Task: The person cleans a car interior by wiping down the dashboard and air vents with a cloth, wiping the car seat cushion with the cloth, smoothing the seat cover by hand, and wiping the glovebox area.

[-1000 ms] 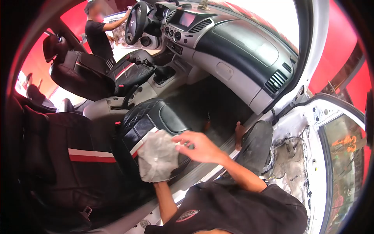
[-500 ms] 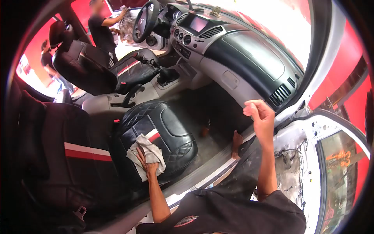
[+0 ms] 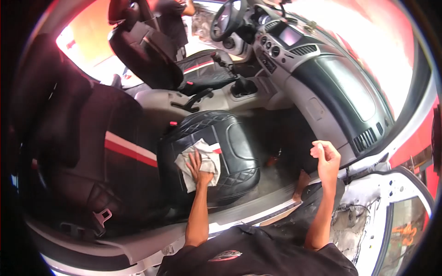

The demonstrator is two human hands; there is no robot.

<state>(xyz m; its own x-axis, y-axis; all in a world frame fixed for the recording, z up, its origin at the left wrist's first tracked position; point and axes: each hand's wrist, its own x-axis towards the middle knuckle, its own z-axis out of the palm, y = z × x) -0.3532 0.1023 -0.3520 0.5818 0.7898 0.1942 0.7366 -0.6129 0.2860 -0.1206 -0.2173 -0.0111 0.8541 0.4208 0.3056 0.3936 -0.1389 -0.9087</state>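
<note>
My left hand (image 3: 200,175) lies flat, fingers spread, on a pale grey cloth (image 3: 212,158). That crumpled cloth rests on the black leather seat cushion (image 3: 241,145), partly over its white and red stripe. My palm presses on the cloth without gripping it. My right hand (image 3: 328,158) is raised in front of the lower dashboard (image 3: 317,108), with its fingers curled in and nothing visible in them. It touches nothing that I can see.
The seat backrest (image 3: 126,124) rises on the left, beside a seat-belt buckle tongue (image 3: 102,216). Beyond the cushion are the handbrake (image 3: 195,99), gear lever (image 3: 241,85) and steering wheel (image 3: 228,20). Another person (image 3: 172,23) stands at the far door. An open door (image 3: 368,202) is at right.
My view has turned left, so the cabin appears shifted right. My left hand and the cloth have slid slightly inward across the cushion. My right hand stays raised and curled.
</note>
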